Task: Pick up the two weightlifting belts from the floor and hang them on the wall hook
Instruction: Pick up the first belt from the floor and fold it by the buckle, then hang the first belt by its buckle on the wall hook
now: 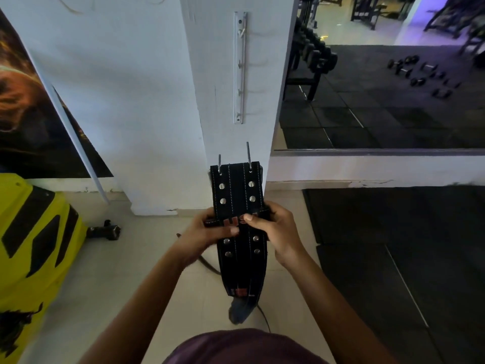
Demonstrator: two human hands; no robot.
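Gripping belt (237, 195) — hands (207, 233) (273, 229) hide its middle.

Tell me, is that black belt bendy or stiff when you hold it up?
Probably fairly stiff: the belt stands straight up above the left hand and right hand without drooping. It looks thick and stitched, so likely heavy for its size. Its suede-like face probably isn't slippery.

Black belt (237, 206): red block lettering across its loop, between the thumbs; "US" legible, remainder covered by right hand (273, 229), possibly "USI". Lower red mark on the belt too blurred to read.
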